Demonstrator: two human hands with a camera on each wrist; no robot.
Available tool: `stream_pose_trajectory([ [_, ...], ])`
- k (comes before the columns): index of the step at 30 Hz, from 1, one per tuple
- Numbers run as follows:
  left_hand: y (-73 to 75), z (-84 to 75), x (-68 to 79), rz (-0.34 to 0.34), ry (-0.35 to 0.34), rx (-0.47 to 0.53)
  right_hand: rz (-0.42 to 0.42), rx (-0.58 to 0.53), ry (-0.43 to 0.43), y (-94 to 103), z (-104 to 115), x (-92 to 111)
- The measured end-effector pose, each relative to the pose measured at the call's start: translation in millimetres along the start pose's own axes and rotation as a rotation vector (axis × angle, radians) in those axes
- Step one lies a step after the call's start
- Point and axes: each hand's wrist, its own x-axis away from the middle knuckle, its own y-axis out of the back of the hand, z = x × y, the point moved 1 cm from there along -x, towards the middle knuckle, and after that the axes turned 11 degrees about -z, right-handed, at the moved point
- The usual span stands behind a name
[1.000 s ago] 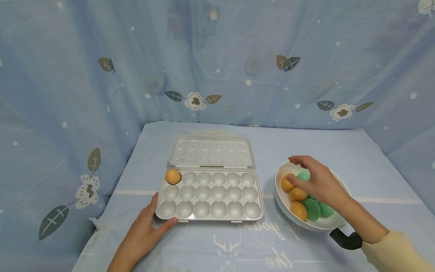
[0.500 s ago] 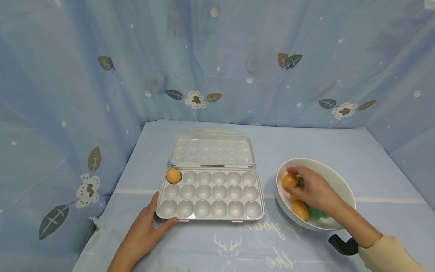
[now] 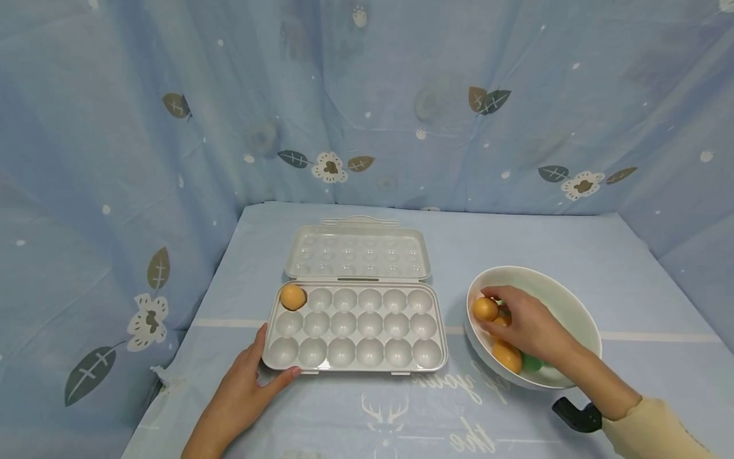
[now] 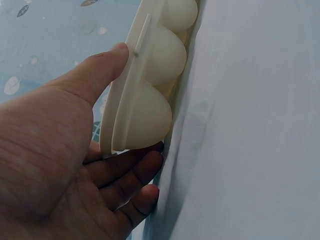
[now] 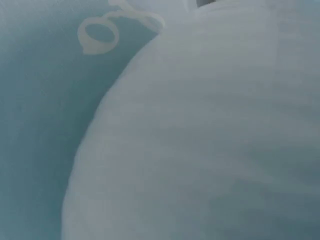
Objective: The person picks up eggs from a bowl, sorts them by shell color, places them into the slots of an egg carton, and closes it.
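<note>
My left hand (image 3: 243,392) holds the near left corner of a white egg box (image 3: 355,368) that lies with its lid back. In the left wrist view, the thumb (image 4: 107,67) presses on the box's rim while the other fingers curl by its end. One orange toy egg (image 3: 293,297) sits in the far left cup. Inside a deep white pan (image 3: 564,306), my right hand (image 3: 524,322) pinches another orange toy egg (image 3: 485,309) between thumb and fingertips. More orange toy eggs (image 3: 507,356) and a green one (image 3: 531,362) show under that hand, which hides part of the heap.
A black handle (image 3: 576,414) points toward the near side of the pan, beside the right forearm. The box's lid (image 3: 358,255) lies flat behind its cups. Blue printed cloth (image 3: 367,115) covers the table and hangs around it. The right wrist view is blurred.
My right hand has come down into the pan from above it and closed on an orange toy egg, which has shifted slightly toward me. The left hand and egg box stay put.
</note>
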Motion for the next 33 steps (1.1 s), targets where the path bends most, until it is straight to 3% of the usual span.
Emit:
stream_pose_trajectory([
  [8, -0.4, 1.1, 0.7, -0.005, -0.004, 0.022, 0.002, -0.012, 0.032, -7.3, 4, -1],
  [17, -1.0, 0.7, 1.2, -0.005, -0.003, 0.028, 0.005, 0.012, 0.003, -9.3, 7, -1],
  [27, -0.5, 0.1, -0.4, 0.03, 0.045, 0.02, 0.002, 0.008, -0.02, 3.1, 11, -3],
  [33, 0.0, -0.7, -1.2, 0.018, 0.029, 0.021, -0.031, -0.011, -0.012, 10.8, 15, -6],
])
